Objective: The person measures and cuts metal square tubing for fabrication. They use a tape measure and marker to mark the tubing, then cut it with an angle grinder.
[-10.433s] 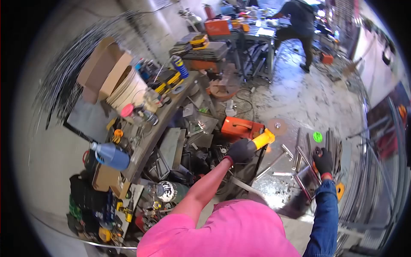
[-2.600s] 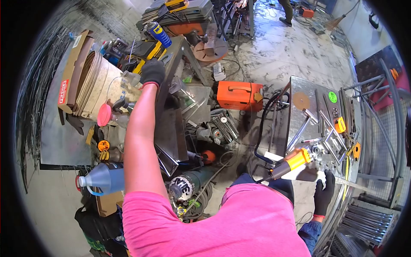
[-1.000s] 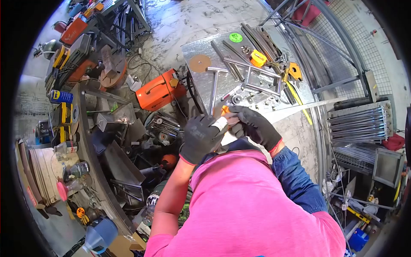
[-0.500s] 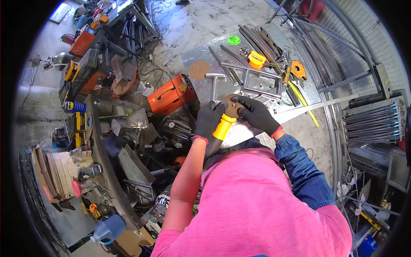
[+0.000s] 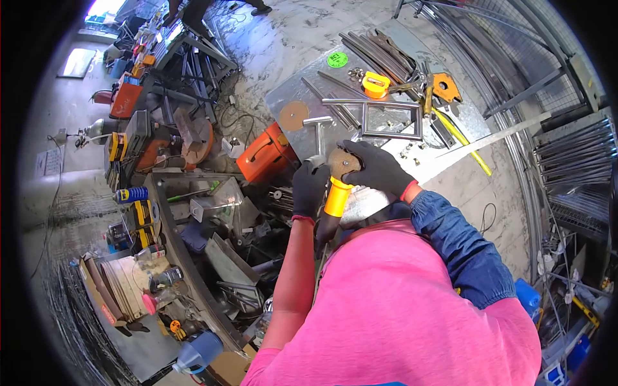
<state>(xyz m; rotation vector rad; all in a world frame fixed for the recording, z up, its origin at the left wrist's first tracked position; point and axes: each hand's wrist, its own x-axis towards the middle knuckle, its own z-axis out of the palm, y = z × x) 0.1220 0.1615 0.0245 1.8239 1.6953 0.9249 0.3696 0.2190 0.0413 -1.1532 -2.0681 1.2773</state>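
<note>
angle grinder [image 5: 335,201] head hidden under both gloved hands, its disc [image 5: 341,161] half covered by right hand [image 5: 376,168], green sticker [image 5: 337,59] text too small to read, co-worker [image 5: 193,8] cut off at top edge

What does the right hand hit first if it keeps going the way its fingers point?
The right hand already lies on the brown disc of the yellow-bodied grinder. Past that, probably the left hand close beside the disc, though depth is unclear.
</note>
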